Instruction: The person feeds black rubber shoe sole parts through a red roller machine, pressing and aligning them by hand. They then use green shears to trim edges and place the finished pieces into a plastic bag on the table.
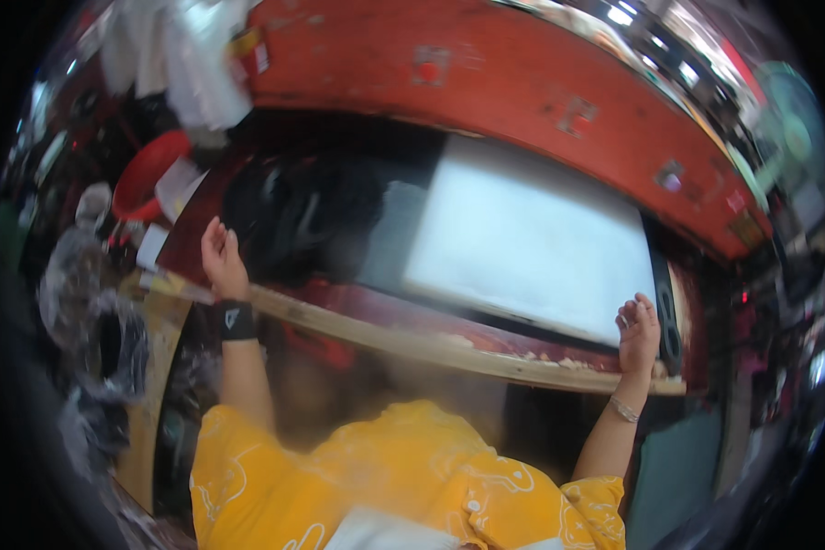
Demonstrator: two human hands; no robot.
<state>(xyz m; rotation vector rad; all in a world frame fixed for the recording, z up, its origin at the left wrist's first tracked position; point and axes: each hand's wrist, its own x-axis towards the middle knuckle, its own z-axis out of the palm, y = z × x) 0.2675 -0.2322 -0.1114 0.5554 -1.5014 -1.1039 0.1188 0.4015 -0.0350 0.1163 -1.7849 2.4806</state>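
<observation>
My left hand [224, 263] is raised at the left end of the dark red worktable [385, 310], thumb and fingers apart, holding nothing that I can see. It is beside a pile of shiny black pieces [289, 215]; their kind is too blurred to tell. My right hand [639, 337], its fingers loosely bent and apart, hovers by the near right corner of a bright white board [532, 234], also with nothing visible in it. A black looped strip [668, 316] lies just right of that hand.
A long red metal cabinet [495, 78] rises behind the table. Pale wooden edging [376, 337] runs along the front. To the left are a red bucket [147, 174] and clear plastic bags [78, 284]. A green fan [788, 137] stands far right.
</observation>
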